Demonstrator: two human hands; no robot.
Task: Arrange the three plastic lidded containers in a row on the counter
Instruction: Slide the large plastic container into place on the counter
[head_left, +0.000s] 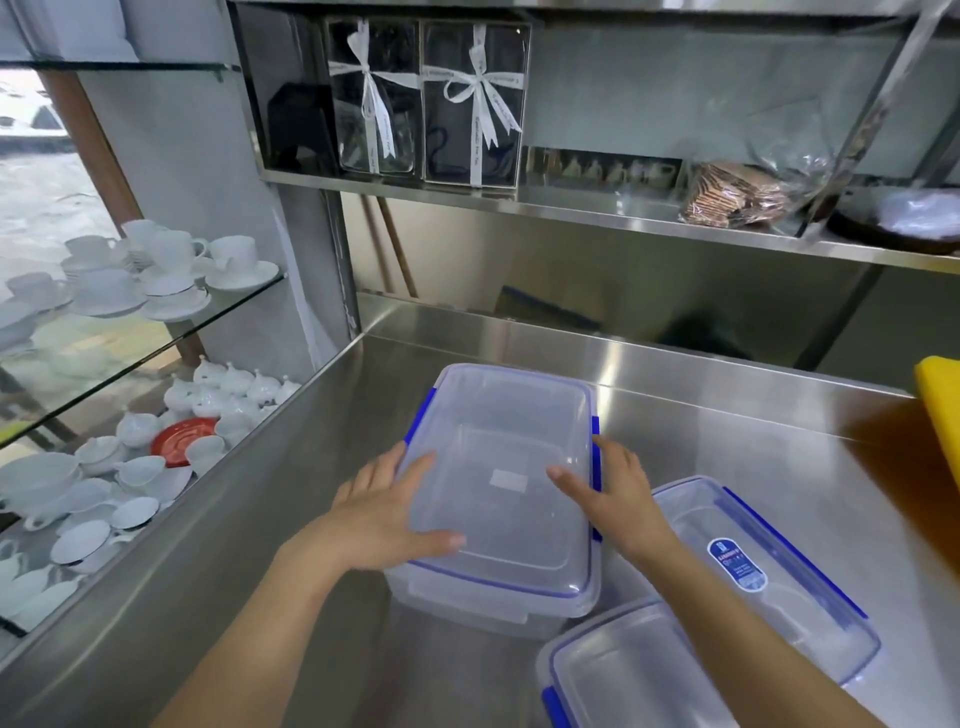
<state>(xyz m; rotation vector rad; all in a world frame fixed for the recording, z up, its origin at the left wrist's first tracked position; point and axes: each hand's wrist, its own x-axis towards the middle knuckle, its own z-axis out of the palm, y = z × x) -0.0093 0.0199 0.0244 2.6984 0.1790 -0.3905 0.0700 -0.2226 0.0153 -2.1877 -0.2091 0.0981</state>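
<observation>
Right now both hands clamp the big clear plastic container with blue latches and a clear lid (498, 488), which sits on the stainless steel counter (727, 441) near its left edge, about mid-depth. Left hand (384, 514) wraps its left side, thumb over the lid; right hand (618, 499) presses the right side, fingers on top. Judgement: keep pressure even on both sides and slide or lift it level, so the lid stays seated and it doesn't bump its neighbours.

Second clear blue-latched container w/ an oval blue label (769, 577) lies just beside it on the right, toward the front edge. Third clear container w/ blue latch (623, 670) sits at the front edge, partly cut off. All three look empty, lids on. Not yet in a row; they're clustered.
</observation>
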